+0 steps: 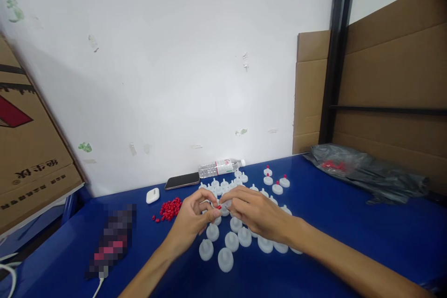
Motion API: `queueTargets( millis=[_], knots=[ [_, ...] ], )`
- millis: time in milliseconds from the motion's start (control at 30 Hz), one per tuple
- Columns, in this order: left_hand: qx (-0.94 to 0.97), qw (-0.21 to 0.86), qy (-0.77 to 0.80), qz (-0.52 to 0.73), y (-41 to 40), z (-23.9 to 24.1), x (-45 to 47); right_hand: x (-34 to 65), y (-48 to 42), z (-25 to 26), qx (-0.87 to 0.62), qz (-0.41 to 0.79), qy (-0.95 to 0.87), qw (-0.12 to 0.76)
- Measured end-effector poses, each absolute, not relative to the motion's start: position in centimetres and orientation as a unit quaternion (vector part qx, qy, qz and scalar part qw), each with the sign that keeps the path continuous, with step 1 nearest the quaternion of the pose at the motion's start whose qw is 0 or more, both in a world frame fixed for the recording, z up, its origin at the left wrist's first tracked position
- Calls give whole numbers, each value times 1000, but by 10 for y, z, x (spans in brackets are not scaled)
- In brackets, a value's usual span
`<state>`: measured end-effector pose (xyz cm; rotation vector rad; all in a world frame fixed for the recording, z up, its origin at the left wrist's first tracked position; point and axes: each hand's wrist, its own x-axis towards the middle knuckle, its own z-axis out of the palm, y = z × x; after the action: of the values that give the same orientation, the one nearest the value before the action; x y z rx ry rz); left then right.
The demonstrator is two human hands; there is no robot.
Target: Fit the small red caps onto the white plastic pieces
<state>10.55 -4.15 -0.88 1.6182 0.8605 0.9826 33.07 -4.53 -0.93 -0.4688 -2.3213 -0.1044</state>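
Note:
My left hand pinches a small red cap between thumb and fingertips. Right beside it, my right hand has its fingers closed round a translucent white nozzle lid, partly hidden by the fingers. Cap and lid are close together; whether they touch I cannot tell. Under and around both hands stand many more white nozzle lids, among them a front one. A pile of loose red caps lies left of my left hand. At the back right, several lids with red tips stand apart.
Along the back lie a white earphone case, a phone and a water bottle on the blue table. A grey plastic bag with red pieces is at right. Cardboard stands at left; a pixelated object has a white cable.

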Motion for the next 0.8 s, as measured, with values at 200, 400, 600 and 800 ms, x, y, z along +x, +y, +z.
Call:
queueTargets(
  millis=[200, 400, 600, 800],
  knots=[
    [662, 547, 335, 387, -50, -12, 111, 318, -56, -8, -174, 81, -875, 444],
    [702, 552, 307, 329, -55, -7, 112, 315, -59, -11, -145, 39, -860, 488],
    [730, 507, 321, 327, -52, -13, 109, 318, -58, -13, -162, -5, -876, 455],
    [762, 437, 345, 330, -53, -17, 108, 316, -64, -10, -135, -46, -880, 453]
  ],
)
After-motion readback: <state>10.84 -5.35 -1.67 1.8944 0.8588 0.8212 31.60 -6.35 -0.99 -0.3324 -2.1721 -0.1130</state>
